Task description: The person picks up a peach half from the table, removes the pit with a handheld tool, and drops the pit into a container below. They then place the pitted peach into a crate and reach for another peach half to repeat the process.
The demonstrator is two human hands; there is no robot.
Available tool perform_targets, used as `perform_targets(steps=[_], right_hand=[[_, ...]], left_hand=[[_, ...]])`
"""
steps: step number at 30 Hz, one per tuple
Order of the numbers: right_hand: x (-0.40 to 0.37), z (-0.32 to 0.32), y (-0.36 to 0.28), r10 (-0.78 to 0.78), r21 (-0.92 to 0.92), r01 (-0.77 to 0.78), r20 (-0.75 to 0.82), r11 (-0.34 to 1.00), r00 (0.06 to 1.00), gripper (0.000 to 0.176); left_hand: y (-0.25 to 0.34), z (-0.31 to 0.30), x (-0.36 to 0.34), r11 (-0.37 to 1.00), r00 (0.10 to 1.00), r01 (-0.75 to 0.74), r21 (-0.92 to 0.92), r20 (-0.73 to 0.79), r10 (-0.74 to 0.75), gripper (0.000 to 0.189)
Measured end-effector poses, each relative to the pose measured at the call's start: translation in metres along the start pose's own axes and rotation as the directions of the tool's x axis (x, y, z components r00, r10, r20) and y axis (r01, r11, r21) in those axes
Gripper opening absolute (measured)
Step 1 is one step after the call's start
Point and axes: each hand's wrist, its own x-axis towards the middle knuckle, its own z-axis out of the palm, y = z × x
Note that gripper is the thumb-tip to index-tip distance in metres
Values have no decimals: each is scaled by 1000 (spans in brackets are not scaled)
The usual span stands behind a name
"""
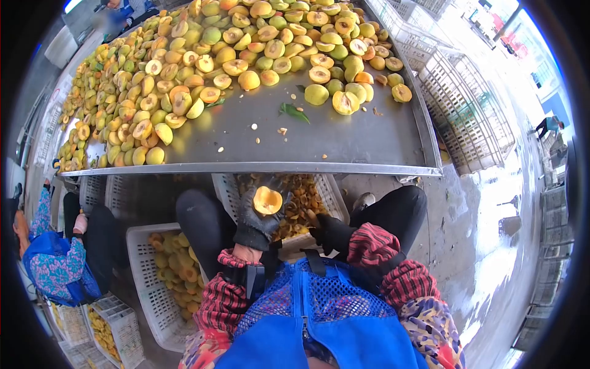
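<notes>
My left hand (pixel 255 218), in a dark grey glove, is closed on a yellow peach half (pixel 268 201), its cut face turned up with a hollow in the middle. It is above a white crate (pixel 335 203) between my knees, which holds a heap of brown-orange pits and scraps (pixel 302 206). Across that crate's near right side is my right hand (pixel 332 234), in a black glove with bare fingertips. Its fingers are curled, and whatever is in them is too dark to make out. A metal table (pixel 270 138) in front bears many peach halves (pixel 178 101).
A white crate (pixel 144 270) of peach halves stands left of my leg. Another person (pixel 58 264) sits at far left beside more filled crates (pixel 117 332). Stacked white crates (pixel 464 111) stand right of the table. The table's metal edge (pixel 258 167) runs above my knees.
</notes>
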Motion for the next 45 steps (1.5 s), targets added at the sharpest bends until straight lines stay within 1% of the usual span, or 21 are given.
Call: perform_targets(steps=[2,3,5,7,10,13,15,18,21,24,25,27,29,30,32,33,36,40,41,44,45], right_hand=[[-15,-2,-4,-13,243,-5,71,970,997,27],[-20,0,-7,-139,310,107,84,945,987,26],[-32,4,-16,-171,308,136,93,942,981,29],[-38,8,-24,-187,250,154,112,956,976,31],[-44,12,-35,-188,-77,188,-1,979,982,32],[-27,30,-15,-441,-286,389,-143,875,886,34],[-35,25,-25,-352,-261,316,-103,912,930,34],[-41,24,-34,-351,-255,317,-101,914,931,34],[-35,28,-27,-425,-338,365,-120,867,897,33],[-30,34,-23,-431,-345,381,-80,858,899,30],[-29,36,-23,-423,-330,382,-58,863,905,30],[-20,43,-13,-510,53,511,-39,858,859,28],[-20,44,-19,-405,443,347,39,826,913,26],[-27,40,-34,-261,604,119,152,788,953,26],[-31,39,-42,-147,657,-57,251,752,957,25],[-30,40,-41,-169,593,11,211,805,963,24],[-35,36,-46,-221,554,86,181,828,958,20],[-36,16,-51,-221,514,-128,563,848,796,24],[-42,20,-50,-244,593,-122,498,796,832,24],[-46,7,-44,-224,694,-179,448,697,865,25],[-45,2,-42,-197,664,-109,369,740,908,25]], left_hand=[[2,-5,4,998,998,46,-39,-37,-47,32],[3,-4,6,991,992,93,-98,-72,-100,32],[-2,-3,6,840,995,-69,538,98,19,35],[-9,0,6,619,976,-203,759,206,68,34],[-18,15,2,640,961,-276,718,207,183,33],[-17,40,-10,780,969,-247,575,148,197,23],[-13,46,-13,939,995,-98,330,57,84,21],[-13,51,-21,864,987,-155,479,30,160,28],[-16,41,-20,510,904,-407,758,254,345,26],[-4,55,-29,-398,616,-586,706,707,347,25],[-6,55,-30,-294,648,-584,757,652,394,24],[-12,52,-29,-69,705,-568,820,529,472,23],[-22,33,-22,175,748,-547,819,383,542,22],[-26,25,-19,298,768,-531,794,302,565,22],[-22,25,-20,112,722,-576,810,440,534,22],[-18,25,-19,15,697,-598,802,510,505,23],[-13,21,-14,177,768,-578,797,457,449,21],[-24,5,-23,7,732,-516,856,437,522,35],[-33,-29,-10,-66,696,-530,845,478,535,39],[-21,13,-15,263,791,-551,792,394,469,43],[-14,29,-15,287,795,-575,767,440,416,42]])
